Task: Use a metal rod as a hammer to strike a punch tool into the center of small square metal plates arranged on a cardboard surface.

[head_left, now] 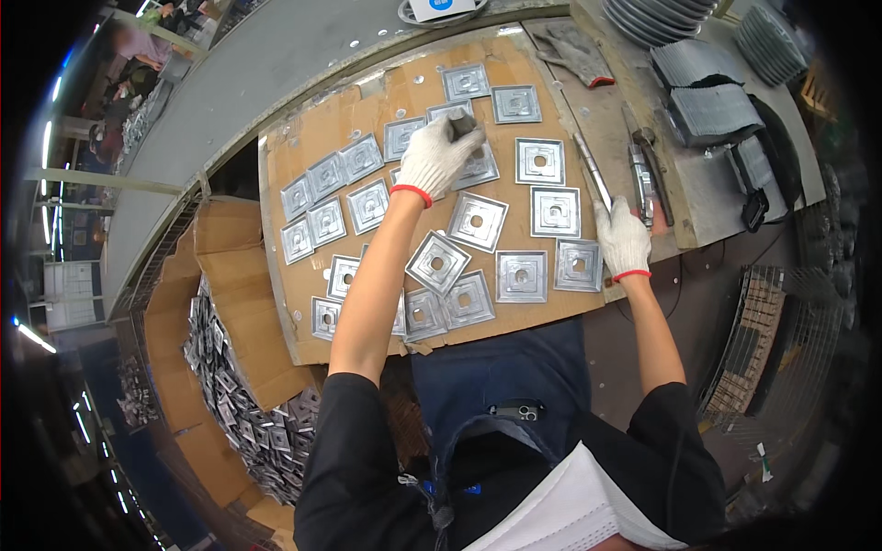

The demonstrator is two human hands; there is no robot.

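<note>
Brown cardboard (367, 115) spreads beneath the fingers of both hands, covering much of the worktop (689, 216). Each hand wears a white knit glove with a red cuff. The left hand (434, 158) has its fingers drawn together on a small dark grey piece (462, 124), whose kind I cannot tell, just above the square metal plates (478, 173). The right hand (625, 237) has its fingers curled around the lower end of a slim metal rod (593, 170), which points up and away from them at a slant.

Most of these plates have a hole in the middle and stepped square ridges. They lie in loose rows to the left of the left fingers, just beyond them, and between the two hands; some overlap, and the left forearm hides a few.

Just to the right of the right fingers lies a long-handled tool (641, 179). Farther off, past the rod's tip, a loose grey glove (579, 55) rests on the worktop, with stacked square plates (717, 110) to its right and a pile of round metal discs (660, 20) beyond. Well apart from the left fingers, to the lower left, a large cardboard box (253, 303) holds a heap of metal pieces (262, 432). Farthest away, at the upper left, a blurred person (147, 46) is near a grey table (303, 55).
</note>
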